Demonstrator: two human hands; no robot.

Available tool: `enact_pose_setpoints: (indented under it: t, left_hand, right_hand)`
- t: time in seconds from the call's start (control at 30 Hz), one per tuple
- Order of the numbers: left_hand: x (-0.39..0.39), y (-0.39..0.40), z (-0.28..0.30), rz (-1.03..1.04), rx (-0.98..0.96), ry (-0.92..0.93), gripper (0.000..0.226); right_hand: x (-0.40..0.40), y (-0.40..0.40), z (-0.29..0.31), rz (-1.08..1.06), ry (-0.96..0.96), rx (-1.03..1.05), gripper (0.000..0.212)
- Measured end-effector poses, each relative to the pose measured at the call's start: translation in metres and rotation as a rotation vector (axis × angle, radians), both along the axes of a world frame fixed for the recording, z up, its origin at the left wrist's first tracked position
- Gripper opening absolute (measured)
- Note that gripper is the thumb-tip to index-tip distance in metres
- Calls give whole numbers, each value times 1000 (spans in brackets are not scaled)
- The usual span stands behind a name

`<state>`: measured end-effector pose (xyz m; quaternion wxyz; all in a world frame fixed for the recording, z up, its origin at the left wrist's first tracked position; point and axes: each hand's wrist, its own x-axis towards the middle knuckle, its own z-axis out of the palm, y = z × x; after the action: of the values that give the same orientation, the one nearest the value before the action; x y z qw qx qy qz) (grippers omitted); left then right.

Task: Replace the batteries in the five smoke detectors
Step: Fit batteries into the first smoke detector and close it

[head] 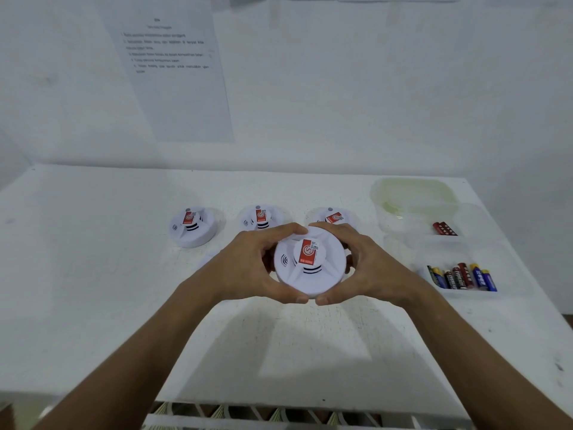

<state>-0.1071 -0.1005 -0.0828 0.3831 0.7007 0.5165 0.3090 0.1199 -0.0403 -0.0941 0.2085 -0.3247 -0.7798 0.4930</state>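
A round white smoke detector (310, 262) with a red label is held face up above the table's middle. My left hand (254, 265) grips its left rim and my right hand (369, 268) grips its right rim, thumbs meeting at the near edge. Three more white detectors stand in a row behind it: the left detector (193, 226), the middle detector (260, 217) and the right detector (333, 216), partly hidden by my fingers. A white edge (208, 258) shows beside my left wrist; what it is I cannot tell.
At the right, a clear tray (465, 293) holds several batteries (462, 277). Behind it a clear tub (465, 212) holds two red batteries (445, 228). A greenish lid (412, 193) leans at the back. The white table (93, 290) meets a wall with a printed sheet (173, 72).
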Motion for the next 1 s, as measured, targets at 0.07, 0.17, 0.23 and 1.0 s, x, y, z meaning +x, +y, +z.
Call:
enact_pose_setpoints:
  t: [0.07,0.17,0.23,1.0]
  left_hand:
    - [0,-1,-1,-2,1,-2,84]
    - [0,-2,-1,0,2,-5,83]
    - [1,-3,-2,-1,0,-5,83]
    - [4,-1,-2,-9,10,25,87]
  right_hand:
    - [0,-1,0,2,5,-1,96]
    - [1,-3,-1,-3,6,-6,97]
    - [2,-4,-2,-6,3,-9,97]
    - [6,-5,-4,-18,10,-24,96]
